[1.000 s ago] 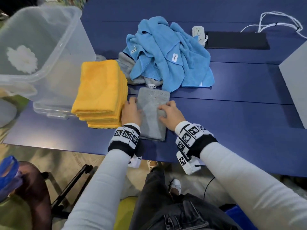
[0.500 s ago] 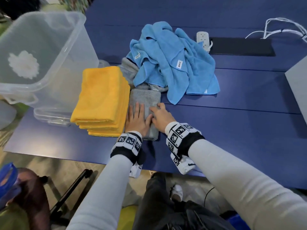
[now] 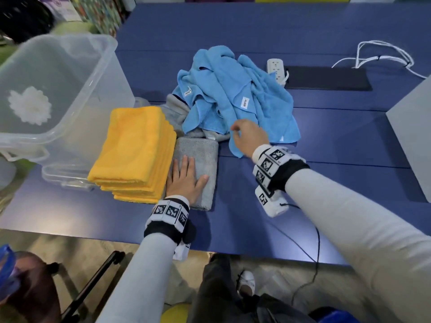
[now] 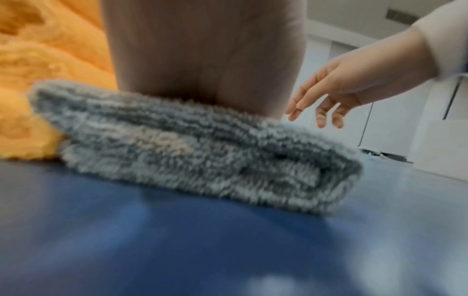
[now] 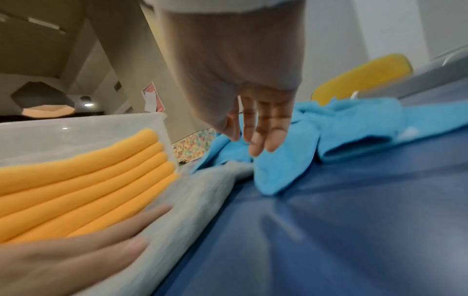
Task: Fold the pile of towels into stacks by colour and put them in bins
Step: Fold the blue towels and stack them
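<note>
A folded grey towel lies on the blue table beside a stack of folded yellow towels. My left hand rests flat on the grey towel, fingers straight. My right hand hovers over the near edge of the loose pile of blue towels, fingers relaxed and holding nothing; in the right wrist view its fingers hang just above the blue cloth. More grey cloth pokes out from under the blue pile.
A clear plastic bin stands at the left, behind the yellow stack. A white power strip, a black mat and white cables lie at the back right. A grey box stands at the right edge.
The grey towel was slid left against the yellow stack. My right hand has left it and moved up and right to the blue pile. My left hand now lies flat on it.
</note>
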### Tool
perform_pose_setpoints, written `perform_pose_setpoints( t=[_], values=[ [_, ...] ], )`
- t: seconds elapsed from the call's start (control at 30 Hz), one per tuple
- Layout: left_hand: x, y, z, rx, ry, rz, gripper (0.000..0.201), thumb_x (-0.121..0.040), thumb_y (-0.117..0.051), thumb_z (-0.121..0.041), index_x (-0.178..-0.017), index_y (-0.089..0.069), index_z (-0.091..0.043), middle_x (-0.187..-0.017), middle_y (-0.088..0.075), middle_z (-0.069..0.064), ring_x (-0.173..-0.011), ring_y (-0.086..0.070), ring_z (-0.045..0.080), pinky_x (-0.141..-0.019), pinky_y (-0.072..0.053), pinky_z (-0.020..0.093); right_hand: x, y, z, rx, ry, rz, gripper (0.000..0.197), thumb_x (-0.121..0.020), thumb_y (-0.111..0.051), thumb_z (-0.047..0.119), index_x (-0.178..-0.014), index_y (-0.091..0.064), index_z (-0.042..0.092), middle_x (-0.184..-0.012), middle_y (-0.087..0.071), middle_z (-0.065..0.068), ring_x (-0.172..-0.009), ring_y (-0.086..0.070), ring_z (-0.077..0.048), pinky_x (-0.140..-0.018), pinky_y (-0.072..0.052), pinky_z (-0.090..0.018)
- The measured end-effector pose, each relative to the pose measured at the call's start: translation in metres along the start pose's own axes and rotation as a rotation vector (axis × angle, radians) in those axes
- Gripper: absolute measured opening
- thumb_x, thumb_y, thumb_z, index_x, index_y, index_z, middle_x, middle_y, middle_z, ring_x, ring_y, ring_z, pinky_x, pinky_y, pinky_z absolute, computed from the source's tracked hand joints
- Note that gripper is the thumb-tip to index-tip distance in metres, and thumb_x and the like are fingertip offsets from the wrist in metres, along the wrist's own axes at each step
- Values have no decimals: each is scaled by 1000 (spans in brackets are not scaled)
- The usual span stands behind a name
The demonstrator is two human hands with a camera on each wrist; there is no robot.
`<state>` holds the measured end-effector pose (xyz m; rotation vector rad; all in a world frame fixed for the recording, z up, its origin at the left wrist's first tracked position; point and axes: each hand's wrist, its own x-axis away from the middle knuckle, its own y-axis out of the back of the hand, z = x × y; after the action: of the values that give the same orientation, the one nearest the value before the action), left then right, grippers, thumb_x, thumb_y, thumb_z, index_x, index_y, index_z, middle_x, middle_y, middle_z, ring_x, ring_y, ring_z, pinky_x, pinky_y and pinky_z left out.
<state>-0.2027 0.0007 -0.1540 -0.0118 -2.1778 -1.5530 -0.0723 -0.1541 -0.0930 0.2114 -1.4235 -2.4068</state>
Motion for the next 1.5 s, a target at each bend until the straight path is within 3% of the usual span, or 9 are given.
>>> perform_pose_setpoints(
  t=[0.17, 0.3, 0.4, 0.6, 0.8, 0.93, 1.07, 1.27, 1.5],
  values=[
    [-14, 31, -28, 144, -172, -322, 67, -89, -20, -55, -136, -43, -12, -144, -40, 8, -135, -29, 27, -111, -21, 38, -59, 41, -7, 238, 5, -64, 28, -93, -39, 8, -116, -56, 11, -122, -58, -11, -110, -56, -33, -84, -44, -37],
    [-58, 75, -69, 400, -296, -406, 25, -93, -50, -23, -112, -62, -14, -126, -56, 5, -120, -44, 25, -102, -29, 31, -100, 50, -7, 479, 102, 3, 34, -92, -40, 2, -124, -50, 11, -126, -53, -11, -116, -53, -30, -83, -47, -39],
    [-104, 100, -100, 475, -330, -367, 18, -92, -52, -19, -102, -67, -16, -130, -52, 7, -126, -41, 27, -105, -26, 32, -130, 48, -9, 608, 151, 46, 34, -93, -41, 1, -123, -54, 9, -136, -41, -9, -126, -40, -28, -90, -49, -41],
    [-165, 100, -136, -38, -276, -171, 38, -94, -43, -25, -132, -51, -24, -156, -17, 5, -138, -22, 27, -113, -19, 38, -177, 41, -26, 743, 278, 181, 39, -96, -41, 10, -133, -51, 12, -156, -18, 3, -140, -23, -22, -108, -31, -38],
    [-168, 104, -146, 302, -316, -592, 36, -89, -40, -25, -111, -66, -14, -114, -67, 5, -101, -61, 27, -89, -46, 33, -196, 53, -34, 469, 217, 74, 29, -91, -45, 10, -119, -52, 7, -121, -58, -12, -114, -54, -26, -93, -38, -35],
    [-152, 150, -157, 802, -474, -679, 13, -88, -59, -14, -98, -68, -15, -105, -65, -3, -101, -58, 11, -94, -43, 25, -190, 82, -21, 55, 138, -184, 33, -84, -52, 9, -117, -47, 9, -101, -60, -16, -96, -56, -34, -83, -44, -42],
    [-125, 201, -159, 1051, -520, -836, 23, -82, -66, -4, -91, -50, -17, -87, -53, -16, -78, -52, -4, -75, -44, 18, -172, 126, -1, -2, 254, -421, 20, -84, -53, 5, -102, -60, 10, -98, -60, -9, -96, -49, -29, -82, -41, -40],
    [-86, 216, -141, 959, -501, -950, 25, -85, -62, -4, -104, -55, -18, -85, -48, -9, -77, -49, -2, -71, -41, 11, -115, 174, 7, -377, 283, -557, 15, -91, -43, 3, -97, -56, 8, -79, -56, 0, -74, -47, -17, -69, -37, -31],
    [-12, 208, -144, 499, -475, -911, 23, -85, -63, -41, -83, -65, -18, -80, -58, -4, -73, -51, 14, -63, -39, 33, -34, 224, -9, -545, 275, -820, 13, -92, -44, 6, -91, -55, 13, -76, -54, 12, -77, -53, -22, -74, -44, -38]
  ],
)
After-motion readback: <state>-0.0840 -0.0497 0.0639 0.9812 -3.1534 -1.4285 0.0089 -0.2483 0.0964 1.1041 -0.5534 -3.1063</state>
